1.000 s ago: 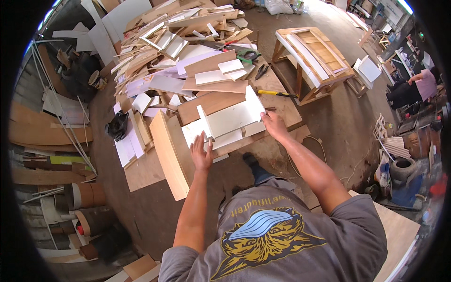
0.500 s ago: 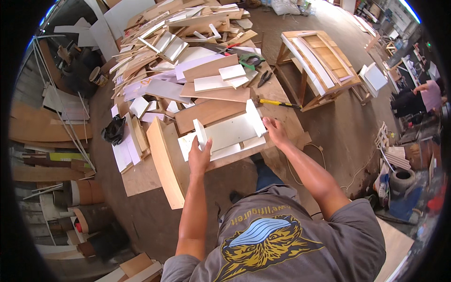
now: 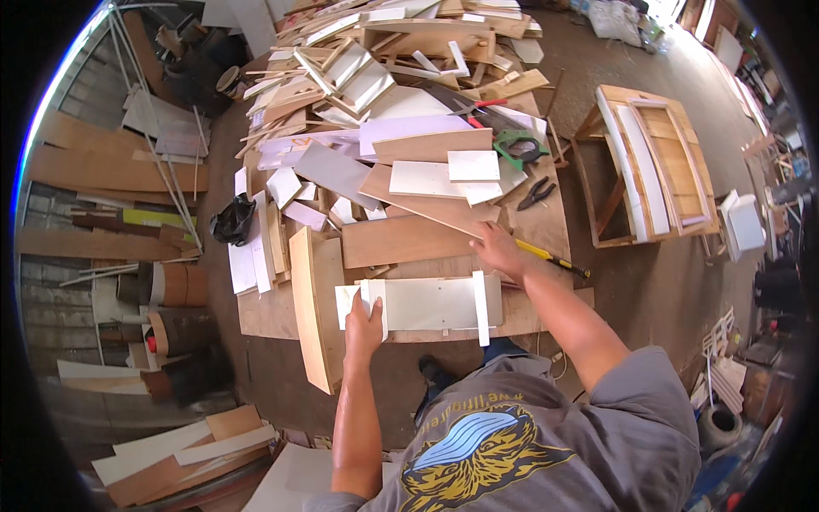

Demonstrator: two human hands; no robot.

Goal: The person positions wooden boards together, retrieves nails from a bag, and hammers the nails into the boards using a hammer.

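A white board assembly (image 3: 431,305), a flat panel with an upright strip at each end, lies at the table's near edge. My left hand (image 3: 364,326) is closed on its left upright, the thumb on the near side. My right hand (image 3: 500,249) reaches over the end of a brown board (image 3: 426,202), fingers bent but apart. Beside that hand lies a tool with a yellow-and-black handle (image 3: 554,258); its other end is hidden under my hand. A long pale wooden board (image 3: 312,316) stands left of the assembly, jutting past the table edge.
Offcuts (image 3: 409,43) are heaped across the far table. Red-handled pliers (image 3: 478,107), a green-and-black tool (image 3: 519,149) and black pliers (image 3: 537,193) lie at the right. A black plastic bag (image 3: 233,220) sits at the left edge. A wooden frame (image 3: 657,166) stands on the floor to the right.
My right hand has let go of the assembly's right upright and moved to the yellow-handled tool. The assembly now sits lower and level on the table, with my left hand still on it.
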